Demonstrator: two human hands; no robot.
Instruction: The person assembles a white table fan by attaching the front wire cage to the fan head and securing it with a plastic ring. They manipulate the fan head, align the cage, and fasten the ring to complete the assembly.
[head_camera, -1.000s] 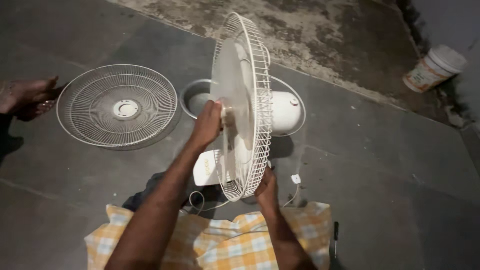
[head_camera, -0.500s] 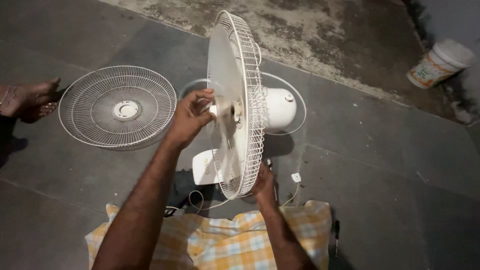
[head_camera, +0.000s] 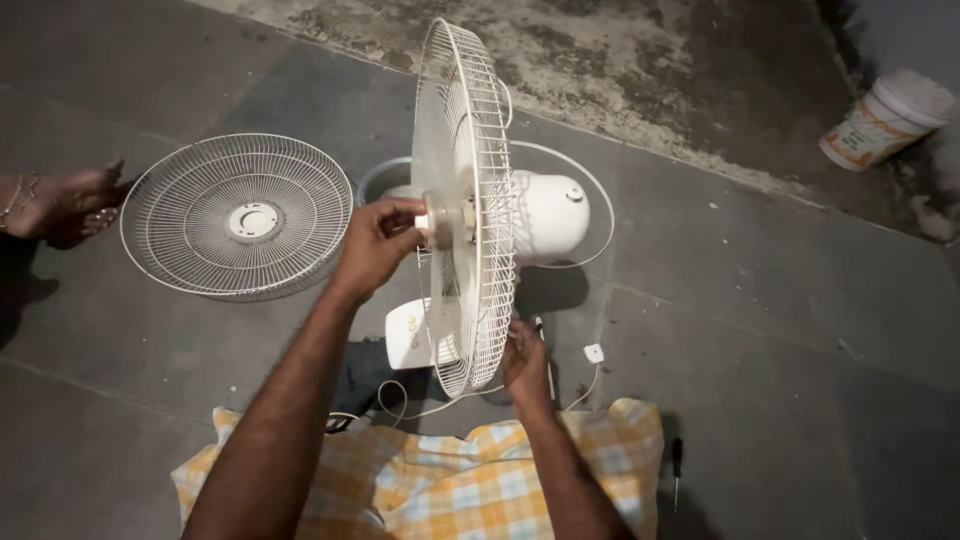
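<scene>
Pinched between thumb and fingertips, the small round cap at the fan hub (head_camera: 437, 222) sits in the left hand (head_camera: 372, 248), which closes on it from the left side of the upright fan. That hub's axis runs roughly level, left to right, from the cap through the translucent blades (head_camera: 440, 200) and the rear wire guard (head_camera: 478, 200) into the white motor housing (head_camera: 548, 215); the cap thus lies straight ahead of the left fingers, and the left hand is far the nearer one. Off to the left on the grey floor (head_camera: 760, 330), well apart, lies the detached front guard (head_camera: 240, 215), flat, with another person's foot (head_camera: 60, 200) beyond it. Lower and to the right, the right hand (head_camera: 524, 362) is closed on the bottom rim of the rear guard. Half a second earlier the left fingers were spread loosely just beside the hub and the blades were blurred; now the fingers have closed on the cap.
</scene>
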